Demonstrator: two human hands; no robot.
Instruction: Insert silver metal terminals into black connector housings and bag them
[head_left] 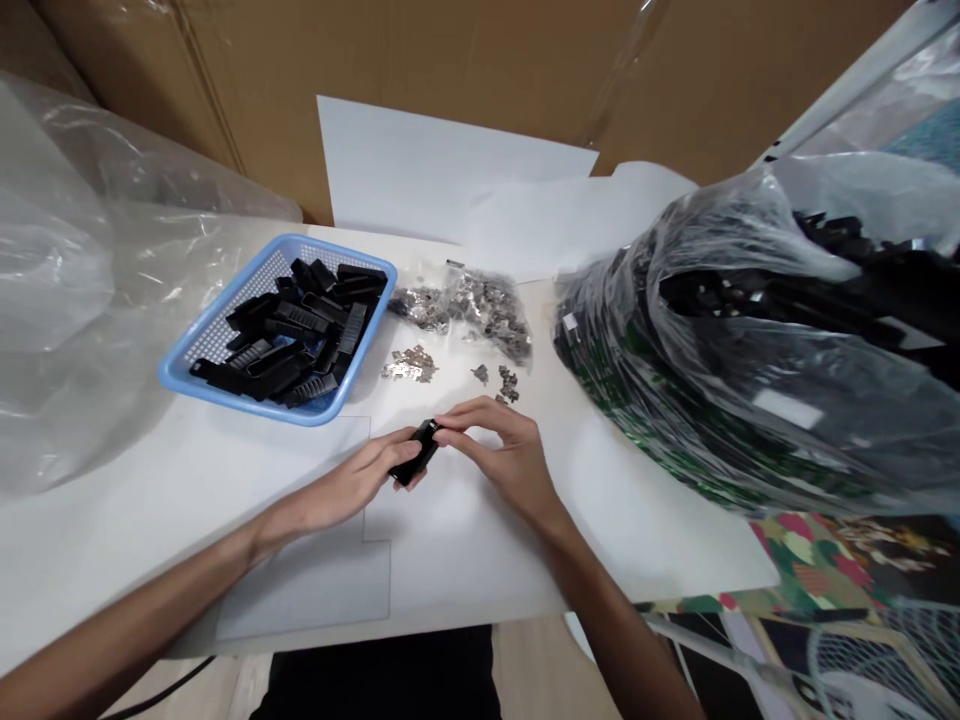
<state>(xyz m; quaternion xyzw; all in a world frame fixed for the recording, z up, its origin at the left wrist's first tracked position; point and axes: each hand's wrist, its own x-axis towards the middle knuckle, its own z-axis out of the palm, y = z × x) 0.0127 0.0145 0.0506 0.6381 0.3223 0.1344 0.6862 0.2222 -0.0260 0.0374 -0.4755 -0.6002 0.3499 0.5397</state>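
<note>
My left hand (379, 465) is closed around a small black plastic casing (417, 456), held tilted just above the white table, thumb on its upper face. At the casing's far end, the thumb and forefinger of my right hand (495, 440) are pinched together. A tiny shiny spot shows at those fingertips; whether it is a separate metal part I cannot tell. Beyond the hands lie a pile of flat silver metal pieces (410, 364) and small darker metal clips (508, 384), with one small clump (480, 373) beside them.
A blue basket (169, 372) full of black casings stands at left. Clear bags of metal parts (487, 305) lie behind the piles. A large plastic bag (675, 400) of black and green parts fills the right side. Cardboard (465, 60) walls the back; clear plastic sheeting (67, 300) lies far left.
</note>
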